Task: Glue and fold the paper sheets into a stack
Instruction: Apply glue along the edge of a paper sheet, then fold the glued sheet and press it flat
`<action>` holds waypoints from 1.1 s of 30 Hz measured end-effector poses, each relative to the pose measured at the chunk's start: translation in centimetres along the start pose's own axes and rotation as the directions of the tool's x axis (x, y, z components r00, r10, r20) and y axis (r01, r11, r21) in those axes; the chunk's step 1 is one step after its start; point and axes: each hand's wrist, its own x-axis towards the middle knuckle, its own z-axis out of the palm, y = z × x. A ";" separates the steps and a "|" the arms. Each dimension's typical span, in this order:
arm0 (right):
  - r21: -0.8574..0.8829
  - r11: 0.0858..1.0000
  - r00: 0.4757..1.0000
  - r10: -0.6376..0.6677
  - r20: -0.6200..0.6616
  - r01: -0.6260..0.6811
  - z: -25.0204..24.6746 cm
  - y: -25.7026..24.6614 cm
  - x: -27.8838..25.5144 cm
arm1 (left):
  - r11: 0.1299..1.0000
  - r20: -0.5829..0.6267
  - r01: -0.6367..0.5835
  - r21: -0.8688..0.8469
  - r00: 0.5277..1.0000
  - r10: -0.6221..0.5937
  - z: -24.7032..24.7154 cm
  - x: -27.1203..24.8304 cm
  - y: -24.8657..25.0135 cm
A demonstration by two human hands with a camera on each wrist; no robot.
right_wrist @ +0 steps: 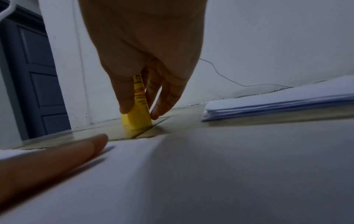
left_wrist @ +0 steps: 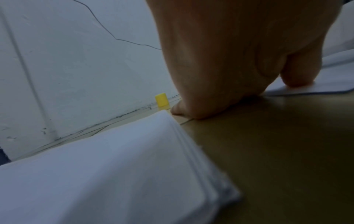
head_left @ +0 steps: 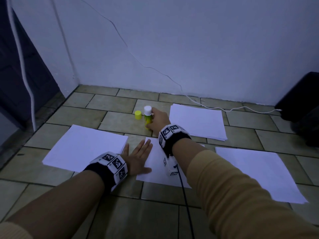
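The right hand (head_left: 158,119) held an upright yellow glue stick with a white exposed top (head_left: 147,118), thumb on one side of the barrel and fingers (right_wrist: 164,100) curled round the other, the base of the stick touching or just above the tiled floor (head_left: 110,104); the wrist view did not settle which. Its round yellow cap (head_left: 138,115) stood off the stick, just beside it on the floor. The left hand (head_left: 138,156) lay flat with straight, spread fingers, pressing the left edge of a single white paper sheet (head_left: 155,167) that lay on the floor directly in front of the person, between the two arms. Further out, a thick pile of white paper (head_left: 84,146) sat just to the left of that sheet, another pile of white sheets (head_left: 198,120) lay beyond it to the right near the wall, and one more flat white paper (head_left: 259,171) lay at the right. Judged from this, the work looked early for this sheet: it was still flat and unfolded, no glue could be seen on it, and with the cap off the stick seemed either about to be used or just set down
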 end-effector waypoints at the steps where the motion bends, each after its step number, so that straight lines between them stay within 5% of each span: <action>1: -0.001 1.000 1.000 0.009 0.006 -0.009 0.1 0.0 0.1 | 1.000 -0.008 0.001 0.013 1.000 -0.001 0.1 0.0 0.0; 6: -0.003 0.996 0.995 0.092 0.046 -0.092 -0.5 0.4 -0.3 | 1.000 0.001 -0.010 0.013 1.000 0.010 0.0 -0.1 -0.1; 12: 0.175 0.982 0.993 0.089 -0.082 -0.074 -4.9 1.8 -3.9 | 1.000 0.041 -0.028 0.003 0.999 0.028 -0.4 -0.3 -0.1; 17: -0.144 0.975 0.984 0.175 0.041 -0.167 -10.8 6.4 -7.9 | 0.999 0.049 -0.035 -0.005 0.998 0.035 -0.5 -0.5 -0.2; 21: -0.334 0.890 0.923 0.367 0.118 -0.311 -14.0 11.0 -11.4 | 1.000 0.052 -0.027 0.016 0.998 0.026 -0.4 -0.5 -0.1; 28: -0.622 0.651 0.719 0.667 0.195 -0.435 -15.3 15.4 -18.8 | 0.997 0.035 0.002 0.073 0.999 -0.005 -0.3 -0.5 0.3; 33: -0.581 0.684 0.716 0.658 0.232 -0.440 -13.0 16.5 -20.5 | 0.999 0.038 0.033 0.027 0.999 -0.034 -0.6 -0.2 0.6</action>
